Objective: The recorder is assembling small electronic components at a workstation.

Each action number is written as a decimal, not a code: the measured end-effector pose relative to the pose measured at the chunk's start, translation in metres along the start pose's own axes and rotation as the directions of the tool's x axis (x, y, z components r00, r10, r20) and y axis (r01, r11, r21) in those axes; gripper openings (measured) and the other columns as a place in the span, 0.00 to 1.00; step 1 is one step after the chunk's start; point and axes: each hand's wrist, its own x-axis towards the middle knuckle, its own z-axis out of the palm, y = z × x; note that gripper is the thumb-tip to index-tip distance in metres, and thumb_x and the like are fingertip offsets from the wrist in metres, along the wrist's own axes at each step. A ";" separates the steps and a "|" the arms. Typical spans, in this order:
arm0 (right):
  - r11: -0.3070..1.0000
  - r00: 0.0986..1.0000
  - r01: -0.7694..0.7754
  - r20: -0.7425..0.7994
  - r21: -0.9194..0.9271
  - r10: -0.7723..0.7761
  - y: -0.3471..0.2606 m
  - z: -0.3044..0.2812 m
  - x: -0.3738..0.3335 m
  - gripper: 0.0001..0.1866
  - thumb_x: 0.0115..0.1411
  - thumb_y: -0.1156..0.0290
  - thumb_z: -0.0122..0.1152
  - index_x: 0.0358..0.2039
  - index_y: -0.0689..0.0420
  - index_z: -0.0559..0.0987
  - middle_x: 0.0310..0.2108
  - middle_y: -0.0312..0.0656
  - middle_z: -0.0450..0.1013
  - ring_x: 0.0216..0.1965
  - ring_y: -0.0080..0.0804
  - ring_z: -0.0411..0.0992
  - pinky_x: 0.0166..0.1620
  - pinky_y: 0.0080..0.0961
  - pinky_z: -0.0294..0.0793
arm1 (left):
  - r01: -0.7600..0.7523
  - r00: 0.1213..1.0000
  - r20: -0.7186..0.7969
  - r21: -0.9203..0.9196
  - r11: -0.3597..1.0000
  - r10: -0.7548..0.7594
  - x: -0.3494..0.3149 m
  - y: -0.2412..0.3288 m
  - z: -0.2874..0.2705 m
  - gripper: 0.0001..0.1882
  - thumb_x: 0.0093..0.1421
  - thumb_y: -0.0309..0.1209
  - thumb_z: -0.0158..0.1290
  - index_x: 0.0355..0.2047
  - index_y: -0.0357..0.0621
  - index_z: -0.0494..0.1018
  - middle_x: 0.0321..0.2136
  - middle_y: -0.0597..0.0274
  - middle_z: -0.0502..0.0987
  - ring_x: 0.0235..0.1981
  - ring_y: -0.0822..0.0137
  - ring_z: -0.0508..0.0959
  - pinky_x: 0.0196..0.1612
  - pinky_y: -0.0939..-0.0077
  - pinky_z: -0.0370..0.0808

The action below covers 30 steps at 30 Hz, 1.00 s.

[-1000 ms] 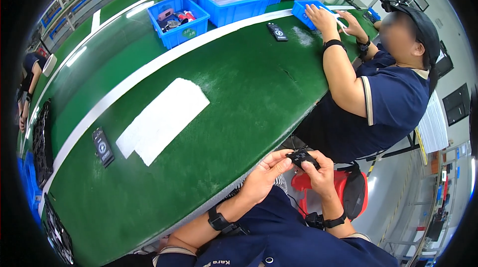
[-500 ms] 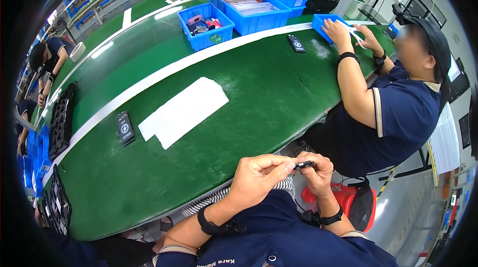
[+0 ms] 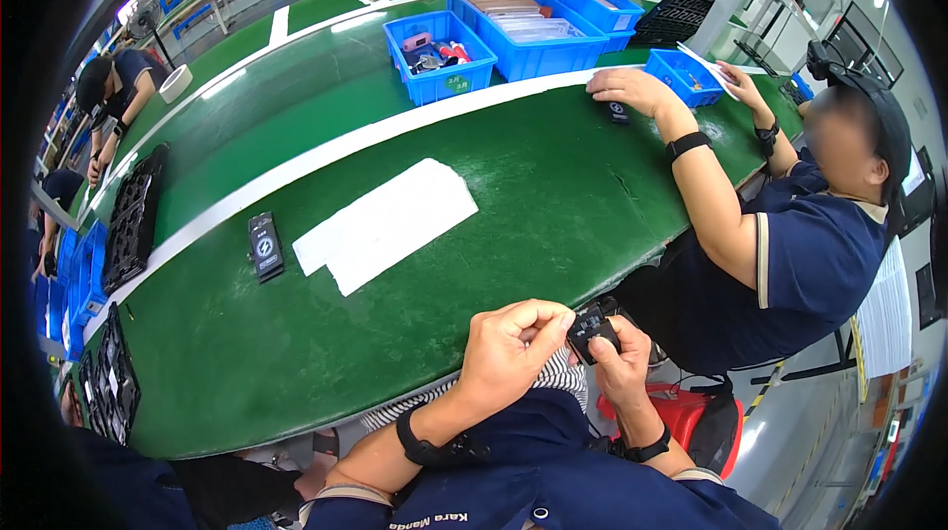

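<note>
In front of my lap, off the table's near edge, is a flat black phone battery point(image 3: 591, 328) with small pale print on its face. My right hand point(image 3: 626, 364) grips it, the thumb pressed on the face and the fingers behind. The fingertips of my left hand point(image 3: 512, 350) are closed in a pinch at its left edge; whether they hold a small tab there is too small to tell. On the green table point(image 3: 415, 303) lie a similar black battery point(image 3: 265, 246) with a round lightning mark and, beside it, a white sheet point(image 3: 390, 224).
Blue bins point(image 3: 439, 85) with assorted parts stand across the table. To my right a co-worker point(image 3: 800, 234) reaches over a dark battery point(image 3: 617, 112) and a small blue bin point(image 3: 681, 78). Black trays point(image 3: 136, 214) sit at the left. A red stool point(image 3: 681, 426) stands close by.
The battery has turned from edge-on to face up, and my right thumb now lies on it. The co-worker's nearer hand has moved from the small blue bin to the battery on the table.
</note>
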 end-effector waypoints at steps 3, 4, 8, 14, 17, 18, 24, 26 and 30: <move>0.993 0.994 -0.109 -0.021 0.046 0.110 -0.013 0.007 0.000 0.07 0.56 0.74 0.54 0.30 0.66 0.74 0.22 0.40 0.73 0.20 0.22 0.71 0.26 0.17 0.71 | 0.182 0.983 -0.020 -0.076 0.980 -0.184 0.002 -0.005 -0.002 0.11 0.60 0.28 0.48 0.35 0.31 0.74 0.28 0.60 0.77 0.28 0.76 0.76 0.34 0.83 0.76; 0.984 0.986 -0.162 -0.039 0.075 0.165 -0.018 0.009 0.001 0.07 0.57 0.74 0.54 0.30 0.66 0.74 0.22 0.40 0.73 0.20 0.22 0.71 0.25 0.17 0.71 | 0.186 0.982 -0.022 -0.076 0.980 -0.188 0.004 -0.005 -0.005 0.11 0.60 0.28 0.48 0.35 0.31 0.74 0.28 0.60 0.77 0.28 0.76 0.76 0.34 0.83 0.76; 0.976 0.977 -0.210 -0.031 0.057 0.212 -0.025 0.010 0.003 0.07 0.57 0.74 0.53 0.30 0.66 0.74 0.22 0.41 0.73 0.20 0.22 0.71 0.25 0.17 0.72 | 0.255 0.965 0.118 -0.236 0.938 -0.232 0.006 -0.002 -0.015 0.12 0.60 0.29 0.48 0.38 0.32 0.74 0.29 0.60 0.77 0.29 0.76 0.76 0.35 0.83 0.75; 0.980 0.980 -0.198 -0.008 0.025 0.198 -0.022 0.007 0.000 0.06 0.57 0.75 0.53 0.30 0.66 0.74 0.22 0.41 0.73 0.20 0.21 0.71 0.25 0.16 0.72 | 0.279 0.954 0.130 -0.051 0.959 -0.271 0.008 0.004 -0.020 0.11 0.59 0.29 0.50 0.36 0.34 0.75 0.29 0.61 0.78 0.29 0.78 0.75 0.35 0.85 0.74; 0.982 0.982 -0.189 -0.002 0.020 0.189 -0.020 0.007 -0.001 0.06 0.57 0.75 0.53 0.30 0.66 0.74 0.22 0.40 0.73 0.20 0.21 0.71 0.25 0.16 0.72 | 0.294 0.948 0.114 0.054 0.954 -0.298 0.008 0.005 -0.021 0.10 0.59 0.28 0.50 0.36 0.34 0.76 0.29 0.61 0.78 0.30 0.78 0.75 0.35 0.85 0.74; 0.982 0.982 -0.187 -0.006 0.024 0.187 -0.019 0.007 -0.001 0.06 0.57 0.76 0.53 0.30 0.66 0.74 0.22 0.40 0.73 0.20 0.21 0.71 0.25 0.16 0.72 | 0.298 0.946 0.121 0.025 0.954 -0.299 0.009 0.006 -0.021 0.10 0.59 0.28 0.50 0.37 0.34 0.76 0.28 0.62 0.78 0.30 0.78 0.75 0.35 0.85 0.73; 0.980 0.981 -0.194 -0.007 0.048 0.195 -0.021 0.009 0.000 0.07 0.57 0.75 0.53 0.30 0.66 0.74 0.22 0.40 0.73 0.20 0.21 0.71 0.25 0.16 0.72 | 0.260 0.958 0.135 -0.033 0.965 -0.254 0.008 0.006 -0.023 0.10 0.58 0.28 0.51 0.37 0.35 0.76 0.25 0.65 0.77 0.26 0.82 0.72 0.29 0.87 0.70; 0.982 0.982 -0.186 0.000 0.035 0.186 -0.020 0.008 0.000 0.07 0.57 0.74 0.53 0.30 0.66 0.74 0.22 0.40 0.73 0.20 0.21 0.71 0.25 0.16 0.71 | 0.233 0.967 0.114 -0.032 0.972 -0.228 0.007 0.004 -0.023 0.11 0.58 0.29 0.51 0.36 0.35 0.76 0.21 0.67 0.76 0.22 0.84 0.69 0.24 0.89 0.66; 0.992 0.996 -0.088 0.009 -0.089 0.090 -0.016 0.005 0.000 0.07 0.56 0.73 0.55 0.31 0.65 0.74 0.21 0.39 0.73 0.21 0.20 0.71 0.26 0.16 0.71 | 0.226 0.961 0.134 0.113 0.967 -0.241 0.009 0.009 -0.026 0.10 0.57 0.27 0.51 0.37 0.36 0.76 0.20 0.68 0.75 0.21 0.85 0.67 0.23 0.89 0.64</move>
